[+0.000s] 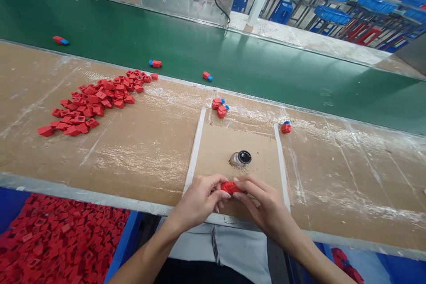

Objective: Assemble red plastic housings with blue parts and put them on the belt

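Between my two hands, close to the table's front edge, is a small red plastic part [230,187]. My left hand [203,196] pinches its left end with thumb and fingers. On the right end my right hand [258,196] has its thumb and fingertips closed. My fingers cover much of the part, so its exact shape is hidden. Just beyond the hands, a small clear jar with a black top [244,157] stands on a cardboard sheet [213,151], with dark crumbs around it. Two red pieces with blue ends [221,111] lie behind the jar, and another such piece [286,127] lies to the right.
A pile of red plastic pieces [100,95] covers part of the table's left side. Several red-and-blue pieces [155,63] rest on the green conveyor belt [266,69]. A blue bin [128,235] full of red pieces stands lower left. A white bottle [257,8] stands beyond the belt.
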The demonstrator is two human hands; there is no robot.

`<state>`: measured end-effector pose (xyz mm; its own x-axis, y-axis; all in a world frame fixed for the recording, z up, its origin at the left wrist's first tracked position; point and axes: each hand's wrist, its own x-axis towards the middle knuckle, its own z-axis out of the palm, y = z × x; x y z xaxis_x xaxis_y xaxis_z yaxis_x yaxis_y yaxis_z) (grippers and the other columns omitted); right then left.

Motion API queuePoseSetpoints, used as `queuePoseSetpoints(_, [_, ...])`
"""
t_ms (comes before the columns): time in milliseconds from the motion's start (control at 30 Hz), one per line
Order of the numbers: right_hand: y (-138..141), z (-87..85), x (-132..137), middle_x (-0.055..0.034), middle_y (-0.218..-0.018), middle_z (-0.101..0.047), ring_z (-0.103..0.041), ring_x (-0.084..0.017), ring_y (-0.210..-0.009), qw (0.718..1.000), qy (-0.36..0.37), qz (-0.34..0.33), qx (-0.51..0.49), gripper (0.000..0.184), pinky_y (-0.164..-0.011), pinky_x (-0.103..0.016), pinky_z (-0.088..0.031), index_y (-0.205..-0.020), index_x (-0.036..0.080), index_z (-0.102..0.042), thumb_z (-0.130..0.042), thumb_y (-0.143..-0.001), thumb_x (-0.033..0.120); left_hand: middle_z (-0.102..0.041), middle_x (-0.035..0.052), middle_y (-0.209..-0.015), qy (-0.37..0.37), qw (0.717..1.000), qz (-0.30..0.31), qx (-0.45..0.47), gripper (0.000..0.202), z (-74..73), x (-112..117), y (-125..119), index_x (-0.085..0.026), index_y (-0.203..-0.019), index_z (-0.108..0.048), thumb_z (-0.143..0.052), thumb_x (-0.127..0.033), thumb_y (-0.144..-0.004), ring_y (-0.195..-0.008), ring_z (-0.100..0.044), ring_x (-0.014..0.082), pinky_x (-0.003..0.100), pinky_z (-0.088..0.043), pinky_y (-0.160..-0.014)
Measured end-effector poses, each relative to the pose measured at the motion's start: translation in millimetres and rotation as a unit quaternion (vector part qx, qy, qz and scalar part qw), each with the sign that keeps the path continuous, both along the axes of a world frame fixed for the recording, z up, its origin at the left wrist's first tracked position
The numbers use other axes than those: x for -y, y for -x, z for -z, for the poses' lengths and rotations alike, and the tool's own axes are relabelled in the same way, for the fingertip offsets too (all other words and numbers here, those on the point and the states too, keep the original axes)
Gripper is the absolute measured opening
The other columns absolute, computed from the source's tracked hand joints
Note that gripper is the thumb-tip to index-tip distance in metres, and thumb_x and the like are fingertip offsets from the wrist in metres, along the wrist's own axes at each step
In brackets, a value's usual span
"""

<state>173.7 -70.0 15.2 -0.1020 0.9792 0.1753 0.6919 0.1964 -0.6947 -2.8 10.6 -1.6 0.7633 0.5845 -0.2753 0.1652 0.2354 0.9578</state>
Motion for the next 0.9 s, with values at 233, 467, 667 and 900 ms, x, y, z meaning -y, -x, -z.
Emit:
queuePoseSetpoints(233, [6,9.8,4,-0.0066,-0.097,-0.063,-0.061,-0.018,-0.084,0.998,-0.012,0.023,-0.064,0.015,-0.072,-0.028,-0.050,-0.097,0.021,-0.060,-0.048,-0.098,0.013,-0.059,-0.0020,-0.063,-0.065,0.996,0.030,-0.048,0.016,-3.3,-5,-3,-0.016,-0.088,-0.062,-0.046,-0.017,-0.090,-0.054,-0.058,0.0111,0.021,-0.049,-0.053])
queuePoseSetpoints(467, [0,15.8,0,-0.0069,-0.098,-0.066,-0.063,-0.020,-0.091,0.995,-0.030,0.037,-0.090,0.012,-0.078,-0.030,-0.051,-0.099,0.022,-0.063,-0.054,-0.096,0.015,-0.061,-0.0018,-0.065,-0.070,0.996,0.022,-0.059,0.017,1.2,-4,-3,-0.018,-0.101,-0.063,-0.049,-0.024,-0.093,-0.056,-0.060,0.0115,0.021,-0.050,-0.055])
queuePoseSetpoints(667, [3,25.4,1,-0.0067,-0.099,-0.065,-0.064,-0.018,-0.087,0.981,-0.029,0.093,-0.167,0.010,-0.075,-0.027,-0.052,-0.103,0.020,-0.063,-0.055,-0.097,0.018,-0.059,-0.0026,-0.064,-0.026,0.999,0.012,-0.040,0.029,4.5,-7,-5,-0.018,-0.118,-0.062,-0.054,-0.030,-0.093,-0.051,-0.056,0.0099,0.018,-0.046,-0.044])
queuePoseSetpoints(900, [9,30.1,1,-0.0068,-0.095,-0.062,-0.061,-0.018,-0.086,0.979,-0.067,0.086,-0.172,0.014,-0.077,-0.029,-0.051,-0.095,0.020,-0.062,-0.050,-0.097,0.014,-0.062,-0.0002,-0.070,-0.022,0.998,0.020,-0.054,0.023,6.9,-8,-5,-0.017,-0.108,-0.064,-0.049,-0.029,-0.096,-0.052,-0.058,0.0096,0.018,-0.047,-0.046])
